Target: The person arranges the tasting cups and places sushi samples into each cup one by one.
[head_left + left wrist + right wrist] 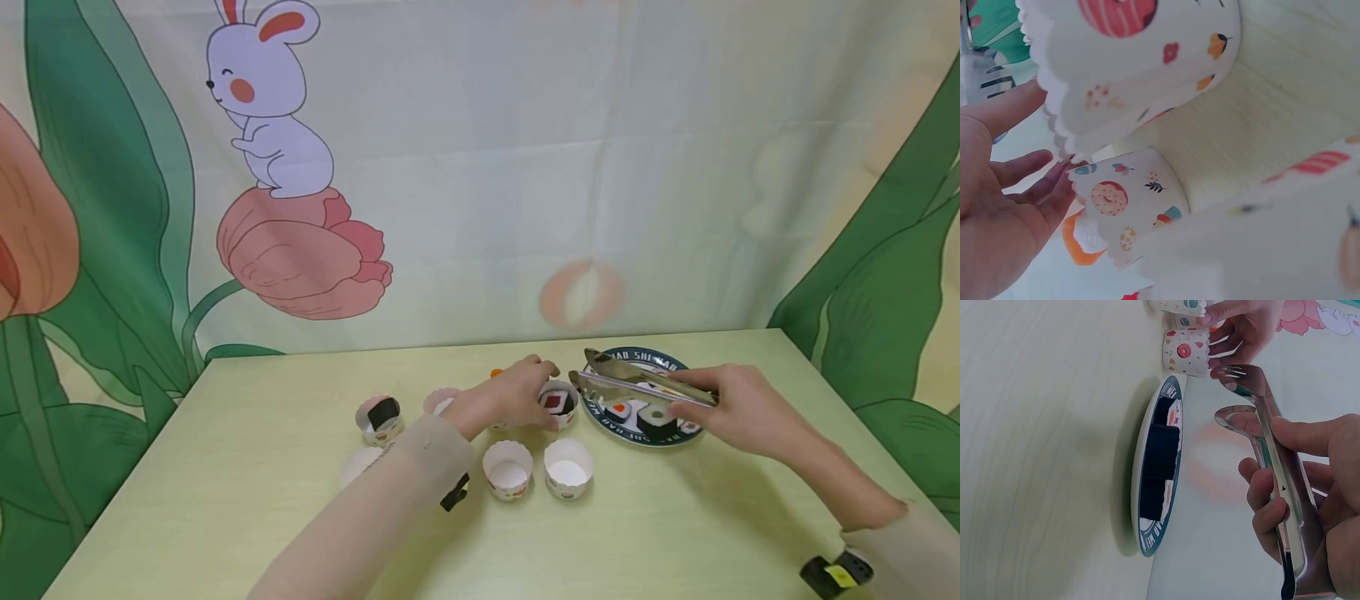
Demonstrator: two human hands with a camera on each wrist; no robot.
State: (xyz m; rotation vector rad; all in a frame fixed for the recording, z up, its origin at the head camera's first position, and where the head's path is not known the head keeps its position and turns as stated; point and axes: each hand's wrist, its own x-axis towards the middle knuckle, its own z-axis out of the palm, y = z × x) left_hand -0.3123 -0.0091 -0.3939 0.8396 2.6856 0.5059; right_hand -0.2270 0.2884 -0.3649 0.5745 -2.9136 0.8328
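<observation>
My left hand (pixel 513 396) reaches around a scalloped paper cup (pixel 570 413) beside the plate, thumb at its near side and fingers on the far side. A sushi piece with a dark red centre (pixel 557 403) sits in that cup. My right hand (pixel 738 408) grips metal tongs (pixel 1275 444). Their tips are parted and hold nothing, close to the cup's rim and above the plate's left edge. On the blue-rimmed plate (pixel 637 440) lie several sushi pieces (pixel 657 419). In the left wrist view, other cups hide the tips of the left hand's (pixel 1004 181) fingers.
Two white-lined paper cups, a left one (pixel 507 471) and a right one (pixel 567 468), stand in front. Another cup (pixel 378 427) at the left holds a sushi piece. An orange-topped piece (pixel 1082 240) shows in a back cup (pixel 1132 203). A printed curtain (pixel 465 167) hangs behind the table.
</observation>
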